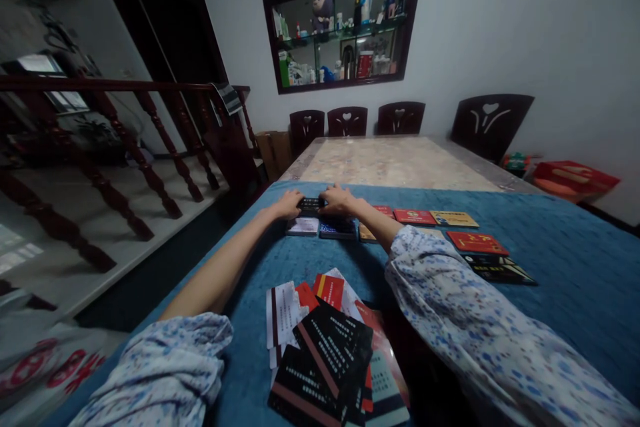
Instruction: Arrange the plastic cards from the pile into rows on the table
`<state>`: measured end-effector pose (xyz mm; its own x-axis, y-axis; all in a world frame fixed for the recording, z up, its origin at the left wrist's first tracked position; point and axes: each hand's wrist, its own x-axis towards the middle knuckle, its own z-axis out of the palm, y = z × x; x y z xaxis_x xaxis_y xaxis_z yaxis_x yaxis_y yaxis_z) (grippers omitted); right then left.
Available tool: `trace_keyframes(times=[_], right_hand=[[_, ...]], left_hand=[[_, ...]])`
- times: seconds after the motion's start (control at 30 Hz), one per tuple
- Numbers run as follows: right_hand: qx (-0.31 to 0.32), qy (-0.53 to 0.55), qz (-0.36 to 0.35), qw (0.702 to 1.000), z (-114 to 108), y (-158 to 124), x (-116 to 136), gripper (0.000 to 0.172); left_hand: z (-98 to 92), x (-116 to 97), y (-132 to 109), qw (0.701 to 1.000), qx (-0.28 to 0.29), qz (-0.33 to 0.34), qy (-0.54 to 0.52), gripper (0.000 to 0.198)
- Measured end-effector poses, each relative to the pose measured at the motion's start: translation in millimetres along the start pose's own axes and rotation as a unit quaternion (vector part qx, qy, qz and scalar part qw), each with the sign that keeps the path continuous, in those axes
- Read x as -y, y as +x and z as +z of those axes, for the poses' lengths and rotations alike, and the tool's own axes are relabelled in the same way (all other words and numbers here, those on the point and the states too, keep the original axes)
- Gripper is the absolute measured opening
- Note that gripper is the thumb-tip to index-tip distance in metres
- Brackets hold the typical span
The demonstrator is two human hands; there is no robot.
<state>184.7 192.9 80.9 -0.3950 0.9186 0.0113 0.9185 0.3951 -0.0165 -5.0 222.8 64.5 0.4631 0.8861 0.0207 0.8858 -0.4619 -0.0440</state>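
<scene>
Far out on the blue cloth (245, 260), a black card (311, 204) with rows of pale print lies between my two hands. My left hand (288, 205) has its fingers closed at the card's left end. At the right end, my right hand (338, 202) grips with thumb and fingers; whether other cards lie under it I cannot tell. Just nearer are a pale card (303, 227) and a dark blue card (338, 229). Close to my body is a loose, overlapping pile with black cards (334, 344), a red card (330, 290) and a white card (283, 313).
To the right lie more cards, including a red card (477, 243), a black card (500, 269) and a yellow card (454, 219). The patterned tabletop (385, 160) shows beyond the cloth, with several dark chairs (401, 118) behind. A wooden railing (125, 85) runs along the left.
</scene>
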Motion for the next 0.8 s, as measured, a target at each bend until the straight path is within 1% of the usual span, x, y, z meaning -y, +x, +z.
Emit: trace_keyframes(times=[0.17, 0.4, 0.57, 0.7, 0.8], right_hand=[[0.017, 0.005, 0.002, 1.0, 3, 7, -1, 0.047], [0.037, 0.008, -0.012, 0.999, 5, 10, -1, 0.044], [0.039, 0.004, -0.016, 0.999, 5, 11, -1, 0.044], [0.031, -0.013, -0.028, 0.999, 6, 13, -1, 0.043], [0.03, -0.026, -0.037, 0.999, 7, 14, -1, 0.044]], left_hand=[[-0.4, 2, 6, 1.0, 0.014, 0.0, 0.014, 0.044], [1.4, 9, 15, 0.999, 0.035, 0.024, -0.015, 0.035], [3.6, 14, 20, 0.998, 0.036, 0.046, -0.016, 0.039], [5.7, 16, 21, 0.999, 0.025, 0.043, -0.019, 0.041], [7.7, 18, 22, 0.998, 0.028, 0.046, -0.031, 0.04]])
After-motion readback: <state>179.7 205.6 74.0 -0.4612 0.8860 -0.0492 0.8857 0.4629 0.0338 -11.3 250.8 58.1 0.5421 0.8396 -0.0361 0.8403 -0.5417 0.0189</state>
